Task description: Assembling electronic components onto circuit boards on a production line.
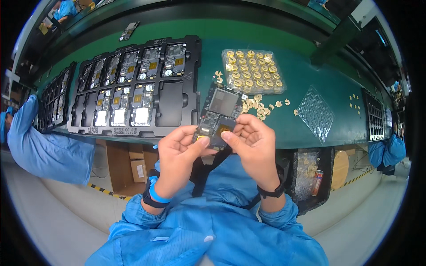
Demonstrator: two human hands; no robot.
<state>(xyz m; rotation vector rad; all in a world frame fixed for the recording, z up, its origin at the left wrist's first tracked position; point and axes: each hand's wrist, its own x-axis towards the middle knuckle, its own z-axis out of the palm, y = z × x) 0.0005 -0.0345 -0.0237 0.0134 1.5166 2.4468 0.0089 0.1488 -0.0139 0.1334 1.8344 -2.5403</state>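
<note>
Near the table's front edge, a dark circuit board (224, 101) is held tilted between my two hands. It carries a grey metal shield plate and a brownish-gold patch. My left hand (179, 148) grips its lower left edge, the thumb on top beside a small yellow bit. On the lower right, my right hand (255, 139) holds the board, its thumb pressed near the gold patch and its fingers curled at the edge. Just beyond the board lie loose round pale-gold pieces (262, 111). A clear blister tray (254, 88) behind them holds several round yellow pieces.
At left stands a black tray (188, 99) of circuit boards with some unfilled slots. A single board (129, 31) lies behind it. Right of centre is a clear plastic sheet (316, 115). A black bin (326, 177) sits below the edge. Other people's blue sleeves (49, 142) show at the sides.
</note>
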